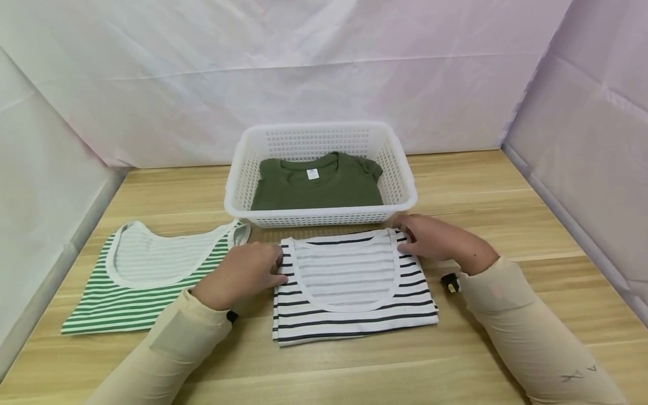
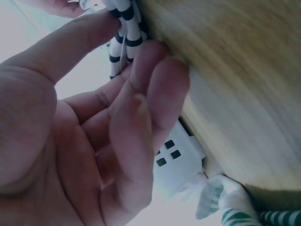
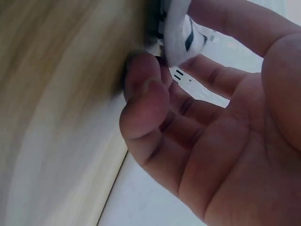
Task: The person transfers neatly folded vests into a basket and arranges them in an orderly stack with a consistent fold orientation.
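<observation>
A folded black-and-white striped shirt (image 1: 354, 292) lies flat on the wooden table in front of me. My left hand (image 1: 279, 271) pinches its left edge near the collar; in the left wrist view the thumb and fingers (image 2: 150, 52) close on the striped fabric (image 2: 123, 12). My right hand (image 1: 407, 237) pinches the shirt's upper right corner, and the right wrist view shows the cloth (image 3: 181, 28) caught between thumb and curled fingers (image 3: 141, 70).
A white perforated basket (image 1: 319, 216) stands just behind the shirt and holds a folded olive green shirt (image 1: 316, 185). A folded green-and-white striped shirt (image 1: 147, 275) lies at the left. White cloth walls surround the table (image 1: 506, 185).
</observation>
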`<act>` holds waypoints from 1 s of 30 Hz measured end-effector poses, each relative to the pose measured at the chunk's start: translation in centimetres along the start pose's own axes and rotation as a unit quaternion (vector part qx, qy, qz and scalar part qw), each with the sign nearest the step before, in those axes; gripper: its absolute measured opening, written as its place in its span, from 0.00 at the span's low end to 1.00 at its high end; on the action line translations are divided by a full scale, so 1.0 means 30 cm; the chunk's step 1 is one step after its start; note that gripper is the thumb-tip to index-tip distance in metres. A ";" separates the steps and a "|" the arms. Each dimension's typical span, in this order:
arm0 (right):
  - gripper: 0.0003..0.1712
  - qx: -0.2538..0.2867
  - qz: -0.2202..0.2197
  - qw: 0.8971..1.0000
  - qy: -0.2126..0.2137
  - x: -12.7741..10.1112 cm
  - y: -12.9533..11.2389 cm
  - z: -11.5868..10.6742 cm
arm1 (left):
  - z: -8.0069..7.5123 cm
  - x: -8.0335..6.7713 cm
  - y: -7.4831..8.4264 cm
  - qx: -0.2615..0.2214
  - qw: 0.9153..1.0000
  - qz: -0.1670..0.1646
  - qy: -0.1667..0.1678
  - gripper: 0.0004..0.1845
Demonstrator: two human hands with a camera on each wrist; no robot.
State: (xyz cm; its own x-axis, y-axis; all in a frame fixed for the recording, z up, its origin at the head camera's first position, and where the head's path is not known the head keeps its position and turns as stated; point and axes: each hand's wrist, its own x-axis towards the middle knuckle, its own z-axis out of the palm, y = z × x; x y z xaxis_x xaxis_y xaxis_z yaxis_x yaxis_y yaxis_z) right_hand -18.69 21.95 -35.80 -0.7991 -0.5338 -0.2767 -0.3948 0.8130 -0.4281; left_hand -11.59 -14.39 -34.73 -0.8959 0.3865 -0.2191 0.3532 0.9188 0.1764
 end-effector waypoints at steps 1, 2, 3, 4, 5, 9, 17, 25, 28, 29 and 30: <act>0.20 -0.001 -0.003 1.000 0.004 0.002 -0.001 0.002 | 0.001 0.002 0.001 -0.002 1.000 0.000 -0.002 0.15; 0.19 -0.003 -0.006 1.000 0.008 0.003 -0.002 0.004 | 0.002 0.003 0.002 -0.003 1.000 0.003 -0.003 0.15; 0.19 -0.007 -0.010 1.000 0.011 0.005 -0.003 0.006 | 0.003 0.004 0.003 -0.005 1.000 0.004 -0.004 0.15; 0.18 -0.010 -0.013 1.000 0.015 0.007 -0.004 0.007 | 0.003 0.004 0.004 -0.007 1.000 0.007 -0.004 0.14; 0.17 -0.013 -0.017 1.000 0.018 0.008 -0.006 0.008 | 0.005 0.004 0.005 -0.009 1.000 0.009 -0.003 0.14; 0.16 -0.008 -0.019 1.000 0.016 0.006 -0.012 0.007 | 0.006 0.001 0.009 -0.015 1.000 0.024 0.004 0.13; 0.11 0.032 -0.044 0.998 0.026 -0.007 -0.015 0.002 | 0.005 -0.002 0.015 -0.033 0.998 0.052 0.029 0.11; 0.14 0.070 -0.070 0.995 0.020 -0.014 -0.019 0.002 | 0.005 0.001 0.021 -0.065 0.995 0.063 0.029 0.10; 0.15 0.083 -0.072 0.994 0.010 -0.017 -0.021 0.001 | 0.004 0.002 0.021 -0.074 0.995 0.063 0.029 0.09; 0.15 0.088 -0.073 0.993 0.007 -0.018 -0.021 0.000 | 0.003 0.001 0.021 -0.076 0.995 0.063 0.029 0.09; 0.16 0.091 -0.072 0.993 0.005 -0.019 -0.022 0.000 | 0.003 0.000 0.020 -0.078 0.994 0.065 0.031 0.09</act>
State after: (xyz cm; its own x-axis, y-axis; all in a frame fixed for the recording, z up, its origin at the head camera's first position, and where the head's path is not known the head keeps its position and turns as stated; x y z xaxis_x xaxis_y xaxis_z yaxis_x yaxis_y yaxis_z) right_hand -17.99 21.71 -35.36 -0.7445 -0.6391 -0.1930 -0.4184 0.6720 -0.6110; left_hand -11.37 -13.83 -34.71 -0.8619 0.4909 -0.1267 0.4252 0.8360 0.3468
